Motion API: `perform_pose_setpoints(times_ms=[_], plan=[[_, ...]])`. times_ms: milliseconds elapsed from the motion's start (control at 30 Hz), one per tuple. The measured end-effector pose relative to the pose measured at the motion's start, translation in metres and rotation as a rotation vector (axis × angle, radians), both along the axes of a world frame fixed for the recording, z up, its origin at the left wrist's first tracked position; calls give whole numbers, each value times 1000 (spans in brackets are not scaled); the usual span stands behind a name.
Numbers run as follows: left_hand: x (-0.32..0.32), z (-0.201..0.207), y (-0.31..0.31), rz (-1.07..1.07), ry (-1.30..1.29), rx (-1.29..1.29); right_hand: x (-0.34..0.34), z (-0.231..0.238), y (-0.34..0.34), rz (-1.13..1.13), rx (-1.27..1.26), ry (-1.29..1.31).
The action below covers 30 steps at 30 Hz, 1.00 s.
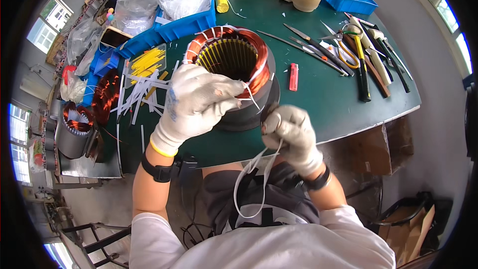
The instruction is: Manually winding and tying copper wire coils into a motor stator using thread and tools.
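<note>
A motor stator (271,82) stands upright on the green table, its ring of copper winding (260,52) bound at intervals with white lacing cord. Yellow strips line the inside of its bore. My left hand (194,99), in a white knit glove, rests against the near left of the winding. Its thumb and fingers pinch at the white cord by the winding's near edge. Right of it and nearer to me, my gloved right hand (291,134) is closed around the cord. A long loop of white cord (237,187) hangs below that hand over my lap.
A red lighter (294,77) lies right of the stator. Beyond it are scissors (347,52), a yellow-and-black hammer (362,69) and several long tools. White strips (144,89), yellow strips (148,62) and copper coils (105,94) lie left. Blue bins (186,26) stand behind.
</note>
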<state>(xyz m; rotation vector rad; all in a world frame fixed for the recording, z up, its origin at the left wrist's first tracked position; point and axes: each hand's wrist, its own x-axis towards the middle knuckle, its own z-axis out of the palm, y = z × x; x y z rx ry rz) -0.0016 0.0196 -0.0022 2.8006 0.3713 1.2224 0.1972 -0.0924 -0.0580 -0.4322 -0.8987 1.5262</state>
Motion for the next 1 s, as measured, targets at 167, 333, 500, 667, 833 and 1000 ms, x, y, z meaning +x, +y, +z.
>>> perform_pose_setpoints(times_ms=[167,333,500,667,833,1000], plan=[[-11,-5,15,-57,10,-58,3,53,-7,-107,248,-456],[-10,25,6,75,195,-407,-6,11,-6,-133,250,-407],[8,14,-7,191,192,-150,-1,26,-8,-224,629,-738],[0,16,-1,196,173,-182,68,22,-20,-774,-102,-1508],[2,23,-1,222,241,-61,39,6,-14,-828,332,-1420],[-1,1,-21,589,-10,162,-7,18,5,-966,459,-1155]])
